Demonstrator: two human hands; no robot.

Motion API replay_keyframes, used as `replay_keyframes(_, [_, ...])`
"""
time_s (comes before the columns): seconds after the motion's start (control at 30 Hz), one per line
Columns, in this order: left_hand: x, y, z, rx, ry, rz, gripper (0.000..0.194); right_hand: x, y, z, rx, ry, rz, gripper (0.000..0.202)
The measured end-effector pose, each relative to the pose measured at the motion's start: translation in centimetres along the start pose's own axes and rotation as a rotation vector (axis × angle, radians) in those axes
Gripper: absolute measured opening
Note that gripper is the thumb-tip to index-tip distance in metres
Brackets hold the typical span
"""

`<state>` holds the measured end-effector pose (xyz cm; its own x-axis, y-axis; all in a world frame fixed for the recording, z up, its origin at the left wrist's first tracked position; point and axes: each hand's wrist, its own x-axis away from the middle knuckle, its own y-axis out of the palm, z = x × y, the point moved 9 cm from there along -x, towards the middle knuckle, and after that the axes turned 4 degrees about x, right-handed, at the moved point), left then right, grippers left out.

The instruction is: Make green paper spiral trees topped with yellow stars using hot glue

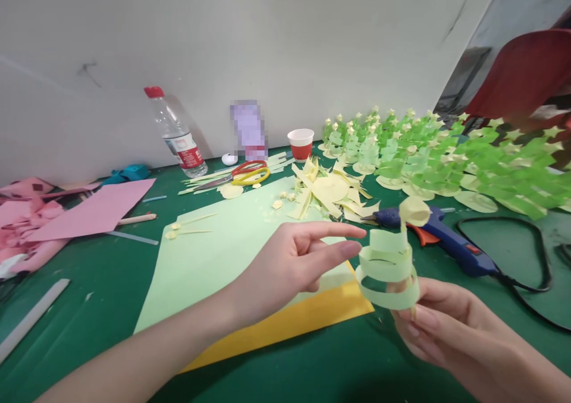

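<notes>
A pale green paper spiral (387,267), with a yellowish curled piece at its top, is held upright by my right hand (450,320), whose thumb and fingers pinch its lower edge. Just left of the spiral is my left hand (303,257), its index finger and thumb stretched out and apart, with nothing between them. Beneath my left hand lie light green sheets (223,260) over a yellow-orange sheet (276,326). Behind the spiral rests a blue glue gun (464,248).
Many green spiral paper trees (428,147) stand at the back right. Yellow scraps (330,192), scissors (250,174), a paper cup (301,145) and a bottle (181,138) are at the back. Pink paper (93,213) lies left; a black cord (537,254) curves right.
</notes>
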<state>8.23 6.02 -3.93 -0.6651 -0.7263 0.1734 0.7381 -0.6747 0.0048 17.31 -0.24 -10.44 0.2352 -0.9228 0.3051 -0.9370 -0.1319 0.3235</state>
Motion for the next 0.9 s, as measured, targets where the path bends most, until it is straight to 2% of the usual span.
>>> replay_keyframes(0.13, [-0.1,0.2,-0.3,0.015,0.015,-0.012,0.022,0.1,0.4,0.0,0.029,0.01,-0.034,0.025])
replay_keyframes(0.3, [0.0,-0.3,0.6,0.046,0.116,0.017,0.012,0.1,0.3,-0.2,0.057,-0.004,-0.024,0.024])
replay_keyframes(0.43, [0.0,-0.9,1.5,0.239,0.217,0.032,0.011,0.2,0.0,-0.3,0.031,-0.002,0.001,0.023])
replay_keyframes(0.53, [0.1,-1.3,2.3,0.42,0.299,0.039,0.019,0.2,0.2,-0.3,0.012,-0.006,-0.019,0.023])
replay_keyframes(0.63, [0.0,-1.2,2.8,0.51,0.311,0.017,0.026,0.2,0.0,0.1,0.02,0.014,0.0,0.021])
replay_keyframes(0.73, [0.0,-0.6,2.9,0.51,0.256,-0.05,0.027,0.1,-0.3,0.4,0.021,0.017,0.003,0.022])
replay_keyframes(0.9, [0.2,-1.6,2.6,0.324,0.278,0.057,0.019,0.3,-0.2,0.7,-0.023,0.045,-0.046,0.021])
